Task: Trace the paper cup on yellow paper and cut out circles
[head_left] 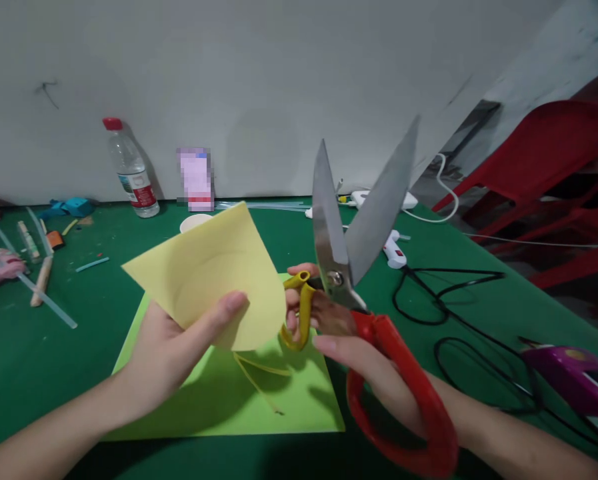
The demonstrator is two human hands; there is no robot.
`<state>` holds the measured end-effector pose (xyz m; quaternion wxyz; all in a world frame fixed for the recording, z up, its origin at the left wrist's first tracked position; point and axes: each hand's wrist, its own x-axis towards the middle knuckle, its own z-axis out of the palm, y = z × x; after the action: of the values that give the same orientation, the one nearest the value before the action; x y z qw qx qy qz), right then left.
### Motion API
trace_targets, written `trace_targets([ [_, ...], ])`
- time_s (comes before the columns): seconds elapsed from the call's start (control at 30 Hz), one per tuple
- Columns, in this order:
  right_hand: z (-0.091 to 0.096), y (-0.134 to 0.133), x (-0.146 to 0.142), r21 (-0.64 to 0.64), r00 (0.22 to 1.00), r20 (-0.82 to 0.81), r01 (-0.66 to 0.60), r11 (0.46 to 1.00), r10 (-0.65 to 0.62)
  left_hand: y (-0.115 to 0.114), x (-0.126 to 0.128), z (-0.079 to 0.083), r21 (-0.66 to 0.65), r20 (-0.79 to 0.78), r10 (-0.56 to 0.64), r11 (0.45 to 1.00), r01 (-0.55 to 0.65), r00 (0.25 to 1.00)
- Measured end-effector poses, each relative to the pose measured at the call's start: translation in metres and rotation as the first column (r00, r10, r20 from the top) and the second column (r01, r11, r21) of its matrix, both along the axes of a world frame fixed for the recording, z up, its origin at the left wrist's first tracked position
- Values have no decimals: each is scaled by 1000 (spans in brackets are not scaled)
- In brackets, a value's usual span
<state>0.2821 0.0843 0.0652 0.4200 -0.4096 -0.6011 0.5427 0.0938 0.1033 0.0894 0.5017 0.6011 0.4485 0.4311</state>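
Note:
My left hand (169, 360) is closed on a sheet of yellow paper (213, 273), thumb on its face and the other fingers hidden behind. The paper has a pointed left corner and a curved lower right edge. In my right hand (373, 360) is a large pair of scissors (346, 257), blades spread wide and pointing up. One handle loop is red, the other yellow with my fingers at it. The blades stand right of the paper, apart from it. Below lie a light green sheet (219, 413) and thin yellow strips (261, 377).
On the green table (143, 460) stand a water bottle (136, 177) and a blurred phone-like object (196, 179) by the wall. A white glue gun (395, 251) with a black cord and a purple tool (569, 370) lie right. Glue sticks (49, 303) lie left. Red chairs (543, 160) stand beyond.

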Motion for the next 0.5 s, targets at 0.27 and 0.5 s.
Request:
trace_targets([
  [0.27,-4,-18,-10,-105,973,229,23,994,2,-3,-4,8,190,-115,180,969,-157,977],
  [0.5,-9,-21,-11,-102,974,216,-40,994,61,-7,2,1,121,-50,-3,993,9,999],
])
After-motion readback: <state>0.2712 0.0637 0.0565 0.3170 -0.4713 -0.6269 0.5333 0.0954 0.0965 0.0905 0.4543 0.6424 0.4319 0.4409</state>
